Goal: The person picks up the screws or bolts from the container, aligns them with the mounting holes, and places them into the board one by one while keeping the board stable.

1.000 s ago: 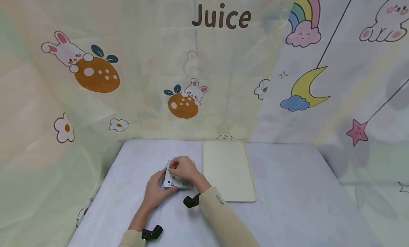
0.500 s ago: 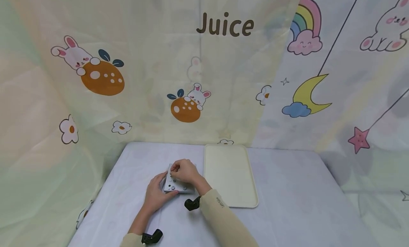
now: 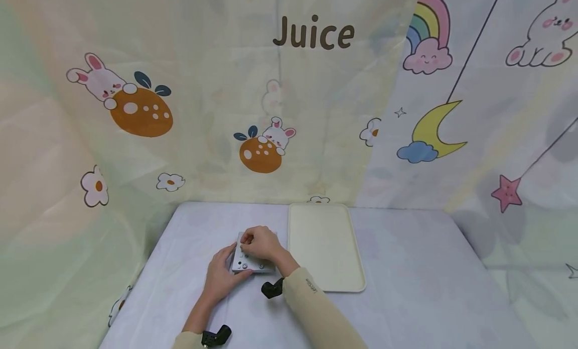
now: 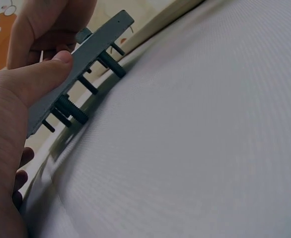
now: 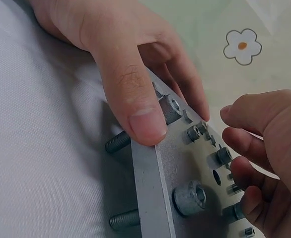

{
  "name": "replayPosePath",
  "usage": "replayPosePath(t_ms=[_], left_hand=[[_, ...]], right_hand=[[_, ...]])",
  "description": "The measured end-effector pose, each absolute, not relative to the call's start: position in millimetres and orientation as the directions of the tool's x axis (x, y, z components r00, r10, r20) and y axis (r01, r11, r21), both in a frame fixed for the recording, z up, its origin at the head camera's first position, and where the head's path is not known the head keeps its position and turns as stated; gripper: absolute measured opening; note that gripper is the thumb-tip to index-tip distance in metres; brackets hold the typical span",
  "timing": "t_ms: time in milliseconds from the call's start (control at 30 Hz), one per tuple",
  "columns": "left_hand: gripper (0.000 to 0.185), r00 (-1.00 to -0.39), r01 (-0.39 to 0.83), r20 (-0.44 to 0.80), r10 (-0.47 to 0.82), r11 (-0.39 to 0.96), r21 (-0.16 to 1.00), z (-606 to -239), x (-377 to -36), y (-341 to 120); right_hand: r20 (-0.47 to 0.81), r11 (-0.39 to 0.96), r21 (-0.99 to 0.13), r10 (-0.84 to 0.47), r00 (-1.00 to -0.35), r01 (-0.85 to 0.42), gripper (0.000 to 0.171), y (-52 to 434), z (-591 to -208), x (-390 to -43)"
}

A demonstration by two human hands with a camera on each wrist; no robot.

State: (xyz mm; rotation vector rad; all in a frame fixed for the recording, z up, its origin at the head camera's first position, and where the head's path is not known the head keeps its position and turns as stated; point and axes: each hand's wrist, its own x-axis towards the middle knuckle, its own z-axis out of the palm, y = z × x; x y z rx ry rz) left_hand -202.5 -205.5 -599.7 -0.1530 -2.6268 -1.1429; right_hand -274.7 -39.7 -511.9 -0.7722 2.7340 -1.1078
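Note:
A grey metal plate (image 3: 253, 266) carries several socket head bolts (image 5: 190, 198) of different sizes. Their threaded shanks (image 4: 88, 84) stick out beneath it, close over the cloth. My left hand (image 3: 220, 277) grips the plate's left side, its thumb (image 5: 148, 124) pressing on the near edge. Over the plate's far left part is my right hand (image 3: 262, 242), fingers curled and tips drawn close together right above the small bolts. I cannot tell whether a bolt is between those fingertips. In the right wrist view its lower fingers overlap a bolt head.
A cream tray (image 3: 325, 243) lies just right of the plate, with the right forearm reaching across its near left corner. White cloth (image 3: 406, 268) covers the table. Printed curtains (image 3: 207, 113) hang behind the table and along its sides.
The head view shifts slightly. Both hands stay at the plate with almost the same grip and place; only slight motion of the right fingers shows.

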Motion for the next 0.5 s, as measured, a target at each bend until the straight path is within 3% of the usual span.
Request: replayPosePath(t_ms=[500], left_hand=[[0.102,-0.966,0.154,0.254,-0.041,0.7,0.697,-597,-199,-201]], right_hand=[[0.099,0.645,-0.619,-0.501,-0.86,-0.447,0.008,-9,-489,-270]])
